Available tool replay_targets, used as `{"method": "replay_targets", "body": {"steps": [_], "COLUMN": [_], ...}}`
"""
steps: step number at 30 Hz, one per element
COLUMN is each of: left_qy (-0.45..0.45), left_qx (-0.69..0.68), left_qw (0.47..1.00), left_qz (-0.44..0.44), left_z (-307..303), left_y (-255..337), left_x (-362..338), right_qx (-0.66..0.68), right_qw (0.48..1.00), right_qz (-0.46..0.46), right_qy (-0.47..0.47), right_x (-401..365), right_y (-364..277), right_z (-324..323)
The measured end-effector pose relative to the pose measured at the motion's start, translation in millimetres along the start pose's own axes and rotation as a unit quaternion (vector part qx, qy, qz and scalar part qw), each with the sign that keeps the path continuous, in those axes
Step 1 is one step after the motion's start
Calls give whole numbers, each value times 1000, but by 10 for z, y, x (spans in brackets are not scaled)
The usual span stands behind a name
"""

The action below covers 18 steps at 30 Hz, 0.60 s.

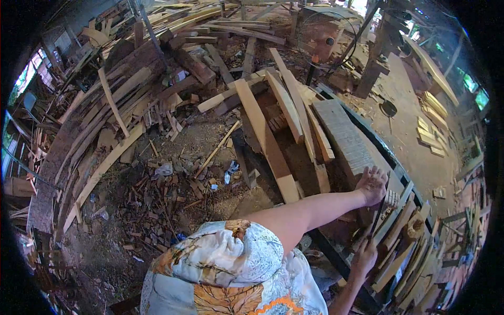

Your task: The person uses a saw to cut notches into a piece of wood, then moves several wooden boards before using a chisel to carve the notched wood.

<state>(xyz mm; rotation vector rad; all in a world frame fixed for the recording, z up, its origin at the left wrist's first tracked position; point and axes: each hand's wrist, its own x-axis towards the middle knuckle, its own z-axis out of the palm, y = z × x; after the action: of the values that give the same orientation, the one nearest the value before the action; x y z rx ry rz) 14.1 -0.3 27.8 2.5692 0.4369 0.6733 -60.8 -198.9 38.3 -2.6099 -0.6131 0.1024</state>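
My left arm stretches across to the right out of a patterned sleeve. My left hand (372, 185) lies with fingers spread at the near end of a thick grey-brown board (338, 131). Lower down, my right hand (364, 257) is closed around the bottom of a long, thin, dark tool (379, 212), seen nearly edge-on. The tool's upper end rises right beside my left hand; its exact kind does not show. A small block with pale lines (391, 198) sits just right of the tool.
Long pale planks (262, 128) lie left of the board. A dark rail (375, 139) runs along its right side. Several wood lengths (401, 257) are stacked near my right hand. Scraps and litter (163, 205) cover the ground. Cut yellow pieces (430, 134) lie at the far right.
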Motion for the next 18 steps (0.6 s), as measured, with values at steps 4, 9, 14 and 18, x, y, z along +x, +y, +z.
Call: {"method": "replay_targets", "body": {"steps": [4, 9, 14, 18], "left_qy": [28, 36, 31, 27], "left_qx": [-2, -4, -6, -53], "left_qw": [1000, 999, 999, 998], "left_qz": [-1, 7, 7, -11], "left_z": [73, 95, 137, 143], "left_y": [-26, -22, -42, -53], "left_x": [-14, 7, 20, 1], "right_qx": [46, 1, -8, 34], "right_qw": [996, 999, 994, 999], "right_qz": [14, -6, -91, -7], "right_qy": [72, 34, 58, -40], "right_x": [-646, -60, 557, 208], "right_y": [61, 89, 57, -42], "right_z": [46, -28, 142, -17]}}
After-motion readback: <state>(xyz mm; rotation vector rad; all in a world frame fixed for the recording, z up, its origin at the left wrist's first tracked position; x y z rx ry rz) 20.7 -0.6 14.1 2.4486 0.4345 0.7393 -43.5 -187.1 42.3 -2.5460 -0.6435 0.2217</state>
